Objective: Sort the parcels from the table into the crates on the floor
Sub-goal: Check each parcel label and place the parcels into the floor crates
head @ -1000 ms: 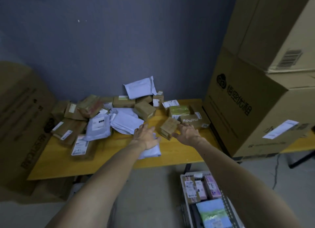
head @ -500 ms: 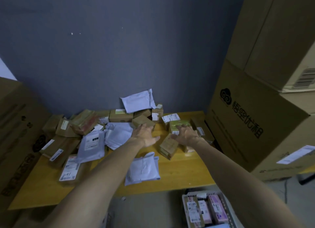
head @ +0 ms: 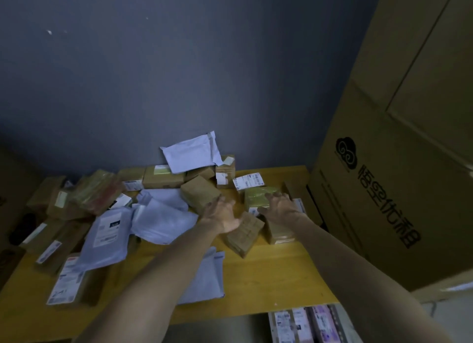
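Many parcels lie piled on the yellow table [head: 268, 278]: brown cardboard boxes and white-grey mailer bags. My left hand [head: 222, 215] reaches out with straight fingers, its tips at a tilted brown box [head: 199, 192]. My right hand [head: 280, 206] is spread over a green-yellow box [head: 257, 194]; whether it touches the box is unclear. Between my wrists lies a small brown box [head: 243, 236], and another brown box [head: 277, 233] sits under my right wrist. A crate [head: 340, 322] on the floor at the lower right holds several labelled parcels.
A stack of large cardboard cartons [head: 399, 178] stands against the table's right end. Another big carton [head: 10, 214] is at the far left. A white mailer [head: 190, 154] leans on the blue-grey wall behind the pile. A flat mailer [head: 204, 276] lies near the front edge.
Both hands have reached farther over the table, from the small brown box toward the boxes behind it. The view has come closer, and the crate has slid to the lower edge.
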